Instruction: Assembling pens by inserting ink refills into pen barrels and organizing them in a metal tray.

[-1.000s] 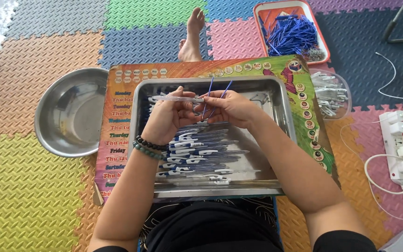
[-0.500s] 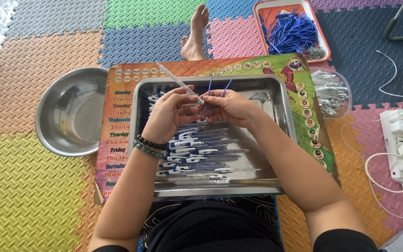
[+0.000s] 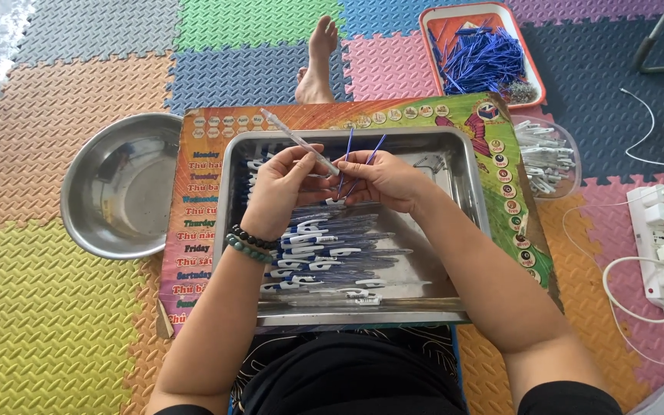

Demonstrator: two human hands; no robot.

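Above the steel tray (image 3: 466, 192) of finished pens (image 3: 332, 250), the left hand (image 3: 282, 188) is pinching a clear pen barrel (image 3: 299, 141) between its fingers, while the right hand (image 3: 382, 178) is pinching thin blue refills (image 3: 359, 157) beside the barrel's lower end.

Head view; looks steeply down, near tray (image 3: 470, 184).

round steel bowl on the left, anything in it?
No. The round steel bowl shows only its bare shiny inside, while the finished pens lie in the rectangular steel tray.
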